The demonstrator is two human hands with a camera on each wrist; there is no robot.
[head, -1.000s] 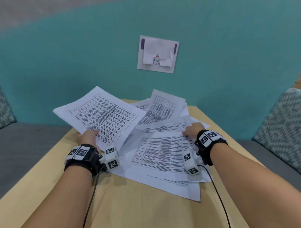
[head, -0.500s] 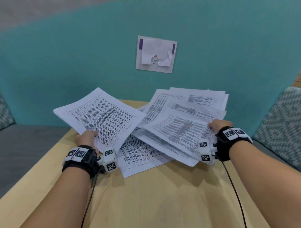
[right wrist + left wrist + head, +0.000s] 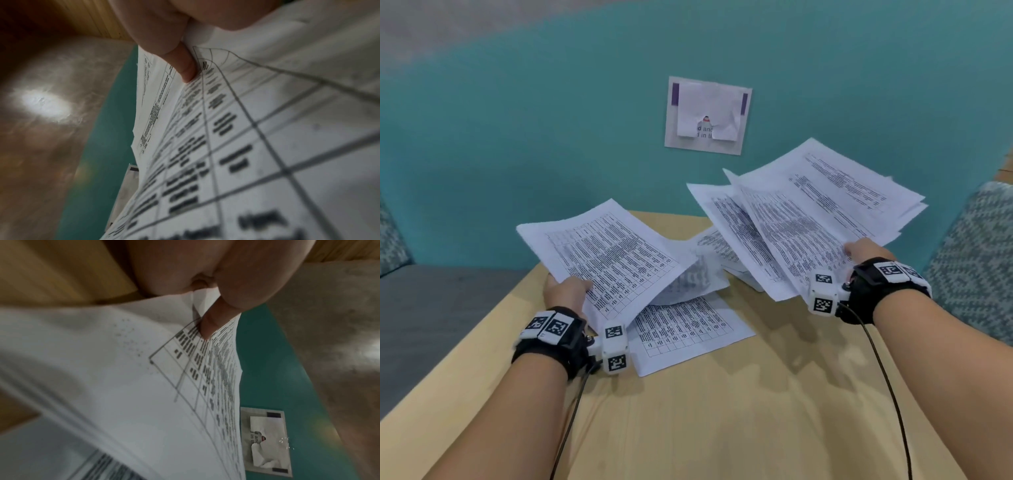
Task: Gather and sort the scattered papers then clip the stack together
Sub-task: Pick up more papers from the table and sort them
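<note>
My left hand (image 3: pixel 567 291) grips a bundle of printed table sheets (image 3: pixel 602 257) by its near corner, raised above the wooden table (image 3: pixel 722 411). In the left wrist view the thumb (image 3: pixel 211 321) presses on top of these sheets (image 3: pixel 144 386). My right hand (image 3: pixel 866 251) holds a fanned bundle of several sheets (image 3: pixel 808 219) higher up at the right; its thumb (image 3: pixel 185 68) pinches the paper (image 3: pixel 267 146). One printed sheet (image 3: pixel 688 329) lies flat on the table, and a few more (image 3: pixel 717 243) lie beyond it. No clip is in view.
A teal wall (image 3: pixel 517 137) stands behind the table, with a torn notice (image 3: pixel 707 116) stuck on it. Grey seats with patterned cushions (image 3: pixel 976 263) flank the table on both sides. Cables run from both wristbands along my forearms.
My right hand has picked up a fan of sheets from the pile and lifted it up and to the right. The left hand holds its bundle in nearly the same place.
</note>
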